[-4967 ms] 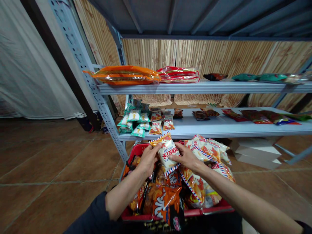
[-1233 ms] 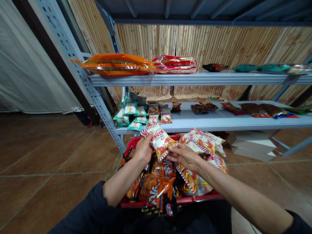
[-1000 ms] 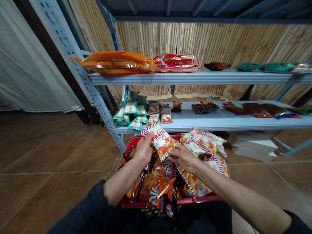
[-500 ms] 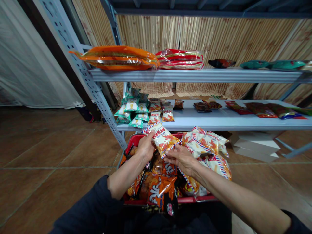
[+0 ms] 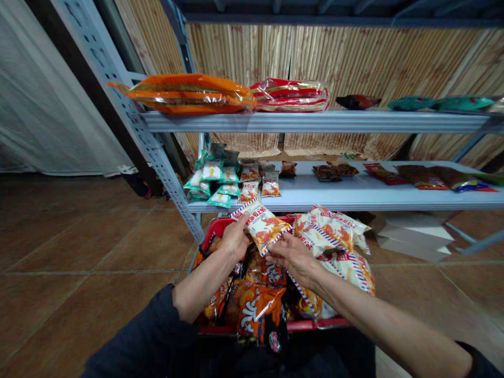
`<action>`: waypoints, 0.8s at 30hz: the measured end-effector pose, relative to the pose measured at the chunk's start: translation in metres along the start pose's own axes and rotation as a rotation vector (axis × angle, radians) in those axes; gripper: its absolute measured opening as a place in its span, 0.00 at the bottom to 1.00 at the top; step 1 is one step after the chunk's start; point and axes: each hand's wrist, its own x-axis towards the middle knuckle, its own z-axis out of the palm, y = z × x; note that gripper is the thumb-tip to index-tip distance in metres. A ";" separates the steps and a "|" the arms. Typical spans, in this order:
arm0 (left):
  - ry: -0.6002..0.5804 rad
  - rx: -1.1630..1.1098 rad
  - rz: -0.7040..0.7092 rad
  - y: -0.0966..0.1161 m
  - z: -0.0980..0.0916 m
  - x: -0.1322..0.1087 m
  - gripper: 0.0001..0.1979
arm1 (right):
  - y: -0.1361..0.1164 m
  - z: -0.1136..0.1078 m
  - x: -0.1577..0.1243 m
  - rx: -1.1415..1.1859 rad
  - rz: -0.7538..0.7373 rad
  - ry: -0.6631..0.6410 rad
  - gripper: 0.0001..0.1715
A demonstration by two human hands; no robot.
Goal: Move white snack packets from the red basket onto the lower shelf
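Observation:
Between my hands is a white and orange snack bag (image 5: 265, 227) with a red-and-blue striped edge, tilted above the basket. My left hand (image 5: 236, 239) pinches its left side, thumb on top. At its lower right corner, my right hand (image 5: 293, 257) grips the bag with thumb and fingers. Below, a red basket (image 5: 303, 325) holds orange and black snack bags (image 5: 258, 310) on the left. Several more white striped snack bags (image 5: 334, 231) are heaped at its right side. Just beyond the held bag, similar small bags (image 5: 271, 185) stand on the lower shelf.
Green and white packets (image 5: 212, 173) are piled at the left end of the lower shelf (image 5: 354, 199). Large orange (image 5: 192, 94) and red packages (image 5: 291, 95) lie on the shelf above. A metal upright (image 5: 157, 157) stands at left. White boxes (image 5: 411, 236) sit under the shelf.

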 end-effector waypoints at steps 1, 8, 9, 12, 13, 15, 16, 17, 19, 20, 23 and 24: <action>0.000 0.001 0.002 0.001 0.000 0.000 0.06 | -0.001 -0.001 0.000 0.010 -0.008 0.000 0.19; -0.053 0.013 0.000 0.004 -0.002 -0.003 0.07 | -0.014 -0.008 0.003 0.076 -0.030 0.037 0.19; -0.074 0.017 -0.005 0.004 -0.002 -0.004 0.07 | -0.014 -0.009 0.004 0.077 -0.021 0.043 0.19; -0.117 0.033 -0.006 0.004 -0.001 -0.008 0.09 | -0.011 -0.010 0.007 0.070 -0.014 0.068 0.18; -0.131 0.045 -0.005 0.005 -0.001 -0.009 0.10 | -0.009 -0.011 0.008 0.060 -0.024 0.081 0.18; -0.144 0.097 -0.013 0.006 -0.001 -0.011 0.11 | -0.007 -0.014 0.011 0.008 -0.066 0.119 0.20; -0.130 0.132 -0.017 0.008 -0.002 -0.013 0.12 | -0.007 -0.016 0.012 -0.041 -0.100 0.139 0.22; -0.100 0.168 -0.013 0.009 -0.002 -0.015 0.13 | -0.008 -0.018 0.014 -0.106 -0.151 0.162 0.23; -0.022 0.228 0.014 0.012 -0.004 -0.020 0.15 | -0.013 -0.023 0.017 -0.309 -0.328 0.201 0.24; 0.000 0.244 0.029 0.013 -0.005 -0.023 0.15 | -0.017 -0.026 0.017 -0.450 -0.446 0.216 0.23; -0.128 0.227 0.021 0.016 -0.005 -0.035 0.16 | -0.029 -0.030 0.014 -0.955 -0.801 0.250 0.18; -0.213 0.203 0.009 0.015 -0.005 -0.040 0.16 | -0.032 -0.029 0.012 -1.122 -0.891 0.250 0.19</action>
